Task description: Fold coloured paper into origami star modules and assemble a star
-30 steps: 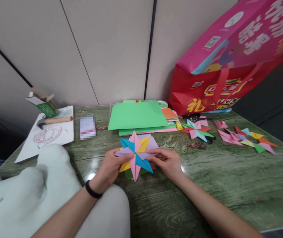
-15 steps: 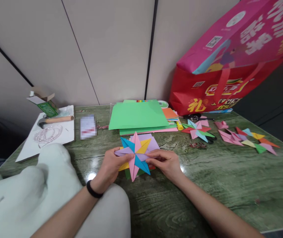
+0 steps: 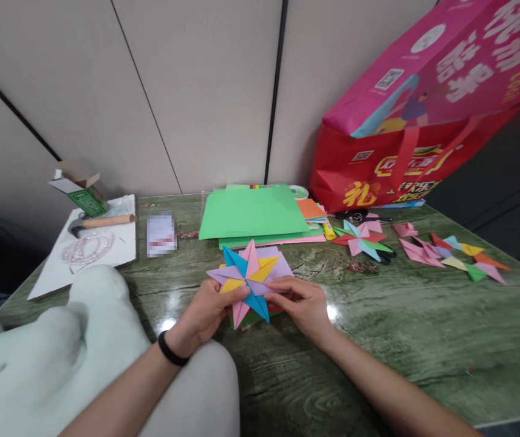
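Observation:
A folded paper star (image 3: 251, 267) with blue, pink, yellow and purple points is held up between both hands. My left hand (image 3: 209, 306) grips its lower left side, with the thumb lying on the front near the centre. At the star's right side, my right hand (image 3: 301, 303) pinches a purple point between thumb and fingers. Behind the star, a purple sheet (image 3: 283, 261) and some green and red paper show partly; the rest of them is hidden.
Green sheets (image 3: 253, 212) lie behind the star. To the right are another paper star (image 3: 361, 238), a ring of folded pieces (image 3: 474, 250) and a red bag (image 3: 378, 158). A hammer (image 3: 107, 221) and beads (image 3: 87, 247) rest on white paper at left.
The star has turned slightly counter-clockwise. My left thumb has moved right, onto the star near its centre, and a yellow point beside it is now uncovered.

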Demonstrator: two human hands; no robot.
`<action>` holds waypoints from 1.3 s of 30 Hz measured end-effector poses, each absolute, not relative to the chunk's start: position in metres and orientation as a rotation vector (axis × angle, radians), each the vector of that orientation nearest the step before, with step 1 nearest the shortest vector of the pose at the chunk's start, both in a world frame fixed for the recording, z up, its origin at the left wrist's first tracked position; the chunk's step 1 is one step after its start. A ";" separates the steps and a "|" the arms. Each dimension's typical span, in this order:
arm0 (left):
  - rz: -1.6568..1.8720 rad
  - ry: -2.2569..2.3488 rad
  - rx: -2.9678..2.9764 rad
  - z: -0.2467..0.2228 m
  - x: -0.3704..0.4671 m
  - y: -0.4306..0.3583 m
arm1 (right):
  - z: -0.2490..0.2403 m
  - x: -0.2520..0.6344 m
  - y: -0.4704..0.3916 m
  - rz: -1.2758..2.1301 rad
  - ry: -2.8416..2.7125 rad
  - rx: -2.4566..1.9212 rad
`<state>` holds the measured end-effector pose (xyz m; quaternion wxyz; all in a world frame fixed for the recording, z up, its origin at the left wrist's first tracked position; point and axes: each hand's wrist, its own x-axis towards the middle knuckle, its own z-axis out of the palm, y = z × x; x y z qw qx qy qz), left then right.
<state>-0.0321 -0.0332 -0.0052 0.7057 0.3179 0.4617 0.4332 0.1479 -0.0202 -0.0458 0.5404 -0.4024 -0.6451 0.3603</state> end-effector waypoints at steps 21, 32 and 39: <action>0.814 1.027 0.758 -0.008 -0.032 -0.034 | -0.032 0.185 0.005 1.356 -1.652 -0.778; 0.877 0.992 0.747 -0.006 -0.030 -0.035 | -0.031 0.179 0.003 1.088 -1.846 -0.681; 0.917 1.010 0.753 -0.007 -0.030 -0.034 | -0.029 0.175 -0.001 1.069 -1.875 -0.698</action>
